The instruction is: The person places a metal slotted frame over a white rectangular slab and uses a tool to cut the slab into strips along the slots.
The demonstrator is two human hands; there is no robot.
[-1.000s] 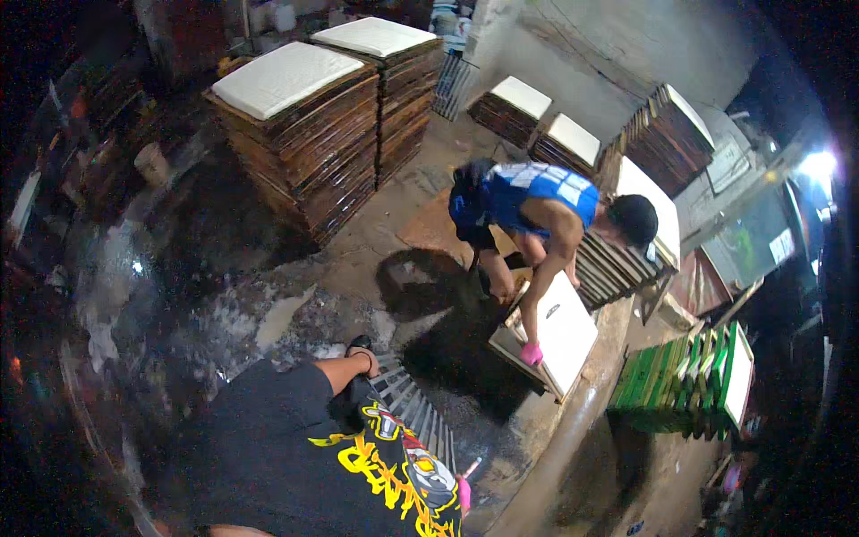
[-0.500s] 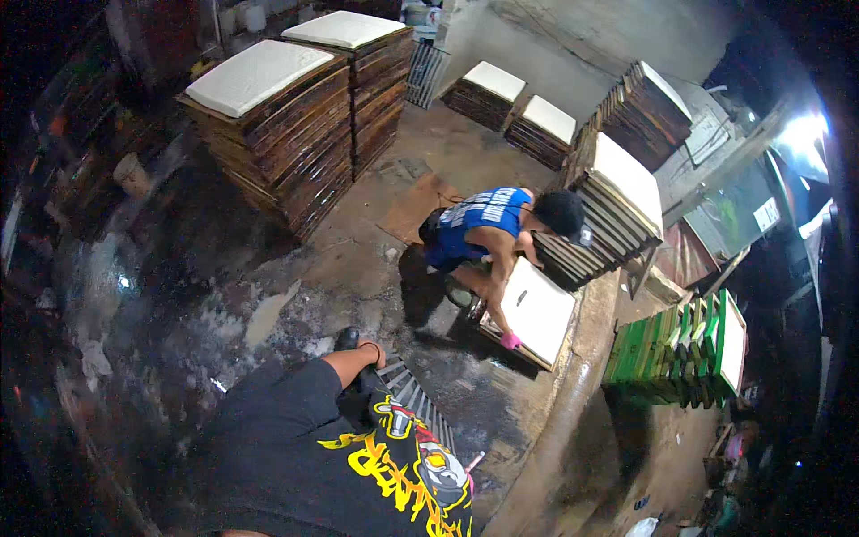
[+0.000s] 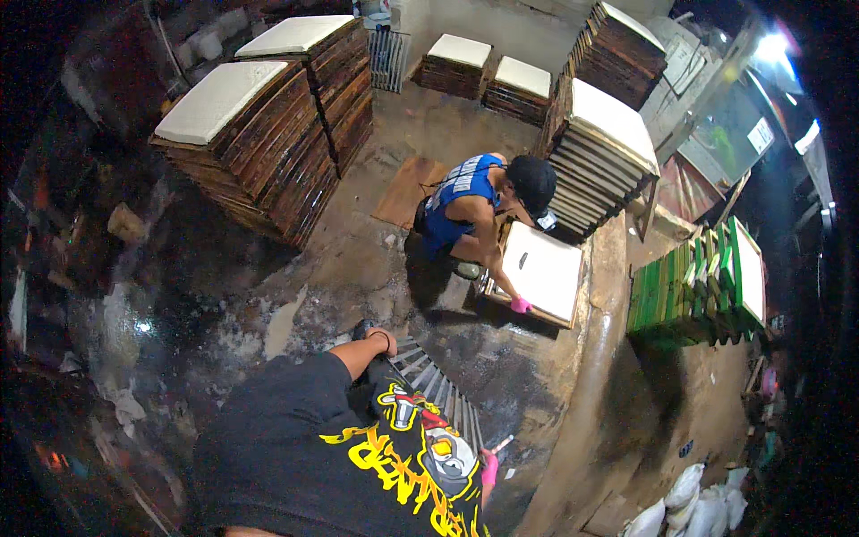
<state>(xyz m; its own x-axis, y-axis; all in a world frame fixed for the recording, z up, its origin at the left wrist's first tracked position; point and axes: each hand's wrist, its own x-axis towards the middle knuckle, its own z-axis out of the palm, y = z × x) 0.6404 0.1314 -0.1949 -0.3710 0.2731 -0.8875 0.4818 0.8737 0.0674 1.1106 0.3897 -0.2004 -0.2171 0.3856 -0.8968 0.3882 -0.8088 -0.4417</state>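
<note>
My right hand (image 3: pixel 489 467), in a pink glove, shows just past the right side of my black shirt (image 3: pixel 376 456). Its fingers are closed around a short, pale, thin stick (image 3: pixel 505 444) that points up and right. My left hand is out of sight; only a sliver of bare skin appears at the lower edge. Beside my foot (image 3: pixel 376 336), a grey slatted grate (image 3: pixel 438 394) runs along the dark wet floor.
Ahead, a person in a blue top (image 3: pixel 465 201) bends over a wood-framed white panel (image 3: pixel 541 273), one pink-gloved hand at its near edge. Tall stacks of wooden frames (image 3: pixel 268 134) stand left, more at the back, green frames (image 3: pixel 698 277) right. White sacks (image 3: pixel 689 506) lie lower right.
My view has shifted, so the back stacks sit higher and the white sacks show more. My right hand with the pale stick has come further into sight. The other person still bends over the panel.
</note>
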